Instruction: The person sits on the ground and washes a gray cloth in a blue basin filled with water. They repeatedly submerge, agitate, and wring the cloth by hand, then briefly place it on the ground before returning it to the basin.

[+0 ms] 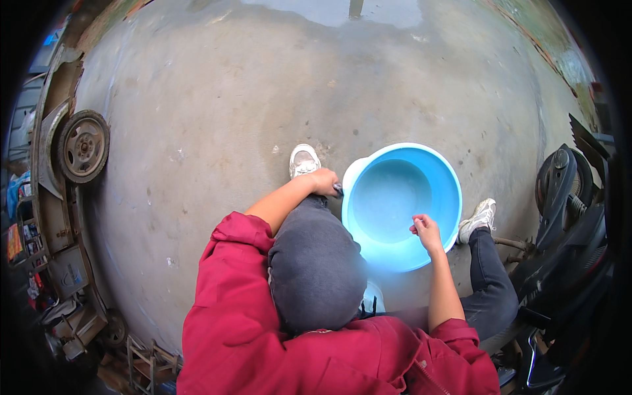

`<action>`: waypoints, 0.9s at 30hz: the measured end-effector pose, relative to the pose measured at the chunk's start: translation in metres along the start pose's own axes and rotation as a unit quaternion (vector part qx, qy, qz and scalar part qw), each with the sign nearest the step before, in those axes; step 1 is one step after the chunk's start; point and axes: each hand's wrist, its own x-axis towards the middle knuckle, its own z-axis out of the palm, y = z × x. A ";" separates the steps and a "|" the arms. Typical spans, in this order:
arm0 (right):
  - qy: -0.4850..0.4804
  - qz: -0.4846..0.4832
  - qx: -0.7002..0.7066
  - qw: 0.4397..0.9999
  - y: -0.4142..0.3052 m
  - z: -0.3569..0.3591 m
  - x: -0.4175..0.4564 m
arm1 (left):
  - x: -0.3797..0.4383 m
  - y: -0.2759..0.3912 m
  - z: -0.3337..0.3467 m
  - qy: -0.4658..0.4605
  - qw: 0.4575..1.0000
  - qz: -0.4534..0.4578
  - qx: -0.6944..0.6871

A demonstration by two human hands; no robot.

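A light blue plastic basin (452, 197) stands on the concrete floor between my feet, with what looks like water in its bottom. My left hand (325, 181) is at my left ankle, closed on a small dark thing beside the basin's left side; what it is, I cannot tell. Over the right part of the basin hangs my right hand (424, 229), its fingers bent and close together; whether it holds anything small is not clear. A pale blue object (374, 296) shows partly below the basin, half hidden by my knee.
A cart with a spoked-rim wheel (84, 146) stands along the left edge, with assorted goods beyond it. On the right is a dark motor scooter (568, 237). Small wooden frames (153, 363) stand at lower left. A wet patch (340, 12) lies on the floor at the top.
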 end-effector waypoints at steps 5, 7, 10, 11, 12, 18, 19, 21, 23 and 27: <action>0.027 0.007 -0.017 0.999 0.017 -0.011 0.001 | -0.002 -0.037 -0.033 0.428 0.898 -0.035 0.093; 0.015 0.008 -0.025 1.000 0.023 -0.010 0.000 | -0.009 -0.041 -0.028 0.343 0.927 -0.072 0.134; 0.005 0.001 -0.051 0.999 0.013 -0.005 -0.001 | -0.012 -0.035 -0.010 0.188 0.969 -0.003 0.160; 0.008 -0.004 -0.052 0.999 0.013 -0.004 0.001 | -0.009 -0.028 -0.008 0.131 0.974 0.004 0.182; 0.011 -0.012 -0.054 0.998 0.011 -0.005 0.003 | -0.004 -0.018 -0.010 0.077 0.976 0.013 0.204; 0.013 -0.008 -0.015 1.000 -0.007 -0.014 -0.007 | -0.007 0.030 -0.016 -0.252 0.952 -0.047 0.166; 0.020 -0.003 -0.013 1.000 -0.004 -0.015 -0.006 | -0.008 0.030 -0.018 -0.252 0.955 -0.048 0.152; 0.030 0.009 -0.011 0.999 0.006 -0.017 -0.005 | -0.013 0.031 -0.019 -0.255 0.958 -0.049 0.120; 0.021 0.019 -0.013 1.000 0.013 -0.013 -0.003 | -0.013 0.026 -0.030 -0.234 0.966 -0.066 0.087; 0.015 -0.001 -0.029 0.999 0.018 -0.005 0.004 | -0.028 0.003 -0.072 0.049 0.988 -0.140 0.047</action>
